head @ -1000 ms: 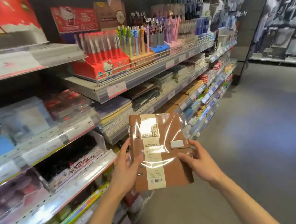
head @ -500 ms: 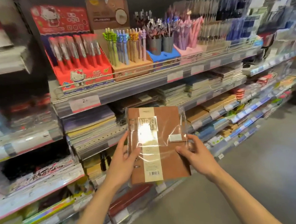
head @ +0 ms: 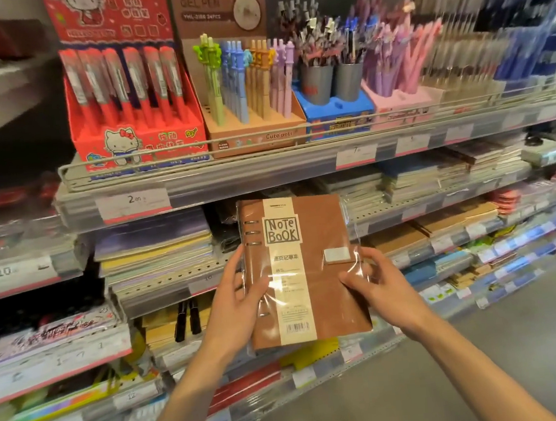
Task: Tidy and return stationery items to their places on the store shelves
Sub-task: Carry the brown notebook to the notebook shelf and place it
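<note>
A brown ring-bound notebook [head: 319,226] in a clear plastic wrapper, with a cream band reading "Note Book", is held upright in front of the shelves. My left hand [head: 234,302] grips its left edge by the rings. My right hand [head: 379,288] holds its right edge, thumb on the cover. Behind it run shelves [head: 266,174] with stacked notebooks [head: 155,252] on the tier at the notebook's height.
The top tier holds pen displays: a red cartoon-cat box [head: 132,122], a tan "Cute pets" box [head: 255,127], a blue stand with grey cups [head: 334,103], a pink stand [head: 401,93]. Lower tiers carry more notebooks and pads. Grey aisle floor [head: 488,359] lies to the right.
My view has turned to face the shelves squarely and come closer. The notebook stays in both hands, now level with the stacked-notebook tier.
</note>
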